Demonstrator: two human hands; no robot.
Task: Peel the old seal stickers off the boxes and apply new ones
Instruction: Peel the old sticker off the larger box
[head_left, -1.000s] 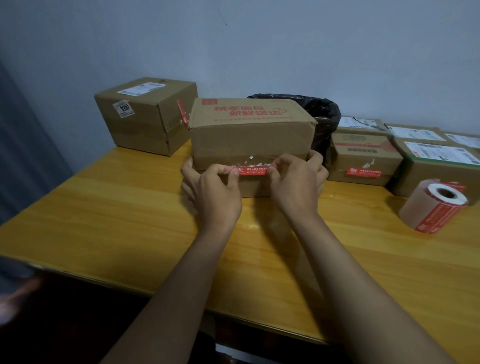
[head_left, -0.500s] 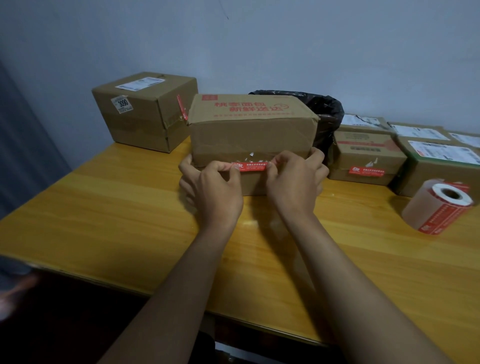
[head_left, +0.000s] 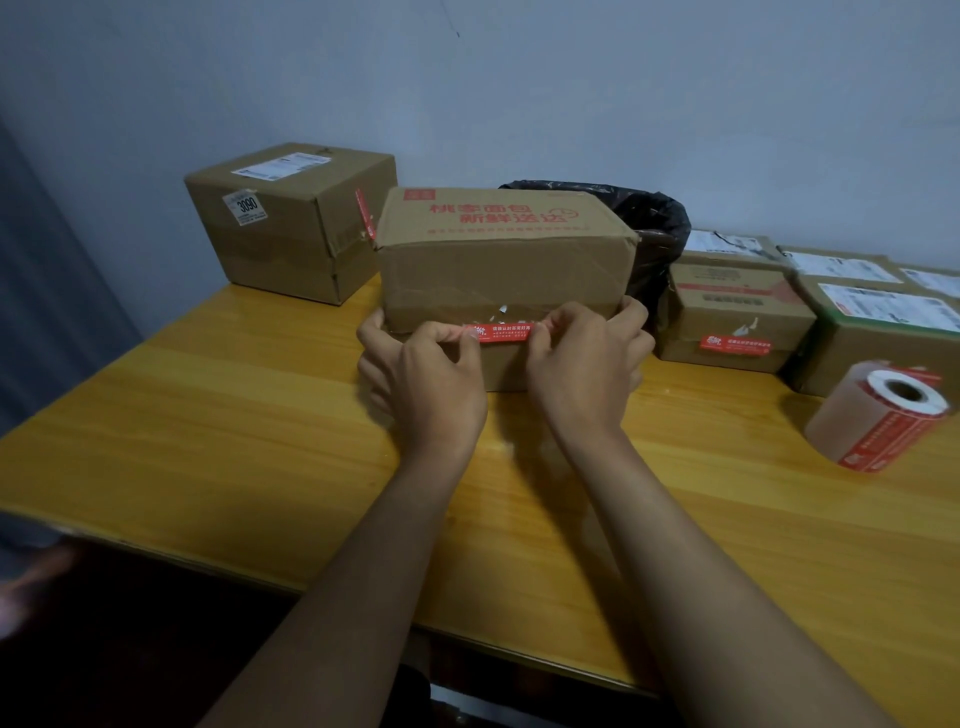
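Note:
A brown cardboard box with red print (head_left: 498, 260) stands at the middle of the wooden table (head_left: 208, 441). A red seal sticker (head_left: 503, 332) lies across its front seam, with torn white sticker scraps just above it. My left hand (head_left: 423, 384) pinches the sticker's left end while its other fingers wrap the box's left side. My right hand (head_left: 587, 369) pinches the right end, with fingers hooked round the box's right corner. A roll of red seal stickers (head_left: 878, 415) lies on its side at the right.
A larger box marked 3090 (head_left: 285, 223) stands at the back left with a red sticker on its edge. A black bin bag (head_left: 644, 218) sits behind the middle box. Several boxes (head_left: 732, 317) line the back right, one bearing a red sticker.
Both hands stay at the ends of the red sticker on the box's front. Only the view has shifted a little.

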